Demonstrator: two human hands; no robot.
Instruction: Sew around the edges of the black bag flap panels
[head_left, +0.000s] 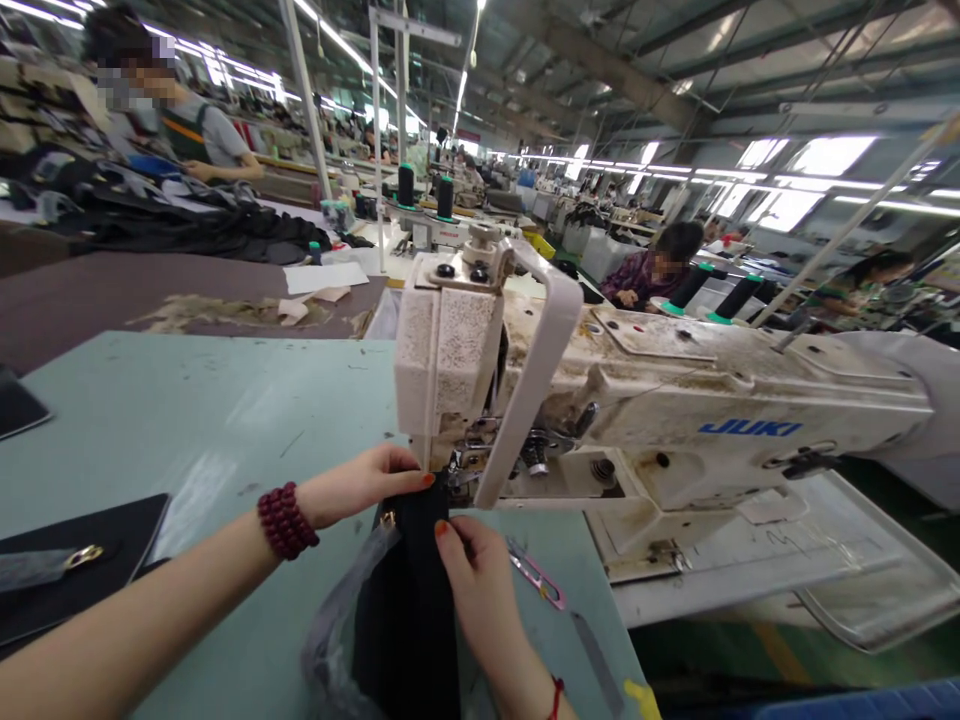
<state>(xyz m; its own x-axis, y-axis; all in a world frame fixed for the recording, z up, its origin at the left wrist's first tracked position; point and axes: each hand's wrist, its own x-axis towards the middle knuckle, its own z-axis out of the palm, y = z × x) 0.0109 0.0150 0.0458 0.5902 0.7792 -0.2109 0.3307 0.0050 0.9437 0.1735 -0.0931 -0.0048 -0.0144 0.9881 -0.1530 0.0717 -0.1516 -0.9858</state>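
A black bag panel [409,610] runs under the head of a white JUKI sewing machine [459,370]. My left hand [379,480] grips its far end beside the needle area, thumb on top, other fingers partly behind the machine head. Closer to me, my right hand [478,572] pinches the panel's right edge, thumb on top and fingers curled. A gold-coloured metal fitting [388,518] is on the panel's left side, with a plastic-wrapped strap [334,620] hanging from it. The needle itself is hidden.
Pink-handled thread snips [536,572] and a flat grey strip [595,650] lie right of my right hand. Another black panel [82,560] with a gold ring rests on the pale green table [225,400] at left. Co-workers [202,130] sit beyond.
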